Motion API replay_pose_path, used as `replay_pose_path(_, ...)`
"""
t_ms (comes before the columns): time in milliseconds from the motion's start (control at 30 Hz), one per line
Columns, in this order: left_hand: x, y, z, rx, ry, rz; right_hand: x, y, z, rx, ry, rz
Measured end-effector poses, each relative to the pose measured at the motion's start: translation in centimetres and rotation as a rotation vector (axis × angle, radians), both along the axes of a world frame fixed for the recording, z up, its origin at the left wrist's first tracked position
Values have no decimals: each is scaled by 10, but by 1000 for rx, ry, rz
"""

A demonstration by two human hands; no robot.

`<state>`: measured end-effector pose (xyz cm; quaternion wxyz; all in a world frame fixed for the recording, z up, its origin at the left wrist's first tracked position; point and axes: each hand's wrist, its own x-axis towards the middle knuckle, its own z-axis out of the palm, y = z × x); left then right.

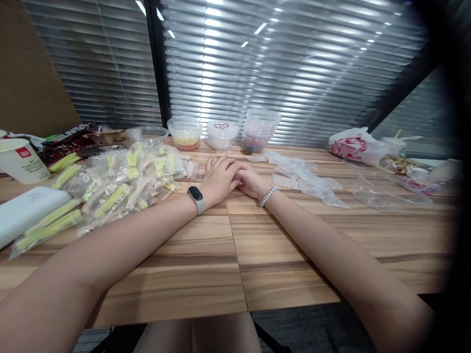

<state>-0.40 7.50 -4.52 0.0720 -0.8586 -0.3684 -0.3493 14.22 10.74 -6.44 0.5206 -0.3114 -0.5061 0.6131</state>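
My left hand (pixel 218 180), with a smart band (pixel 196 198) on its wrist, rests on the table with its fingers stretched out and nothing visible in it. Its fingers and thumb lie against my right hand (pixel 253 180), which has a beaded bracelet (pixel 269 195) at the wrist. The right fingers are mostly hidden under the left hand. A pile of clear packets (pixel 136 169) with yellow and pale pieces inside lies left of my hands. Flat, clear plastic bags (pixel 294 169) are spread out to their right.
Behind my hands stand a tub with yellow and orange contents (pixel 185 135), a bowl with white contents (pixel 222 136) and stacked clear tubs (pixel 259 128). A paper cup (pixel 24 162) and white case (pixel 31 211) are at left. A red-and-white bag (pixel 356 146) and clear plastic cover (pixel 390 191) lie right.
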Motion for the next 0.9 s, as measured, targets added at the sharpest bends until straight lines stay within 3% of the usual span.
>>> replay_pose_path(367, -1, 0, 2, 0, -6, 13, -2, -8, 6, 22, -8, 120)
replay_pose_path(900, 0, 2, 0, 19, 4, -3, -9, -13, 13, 19, 7, 41)
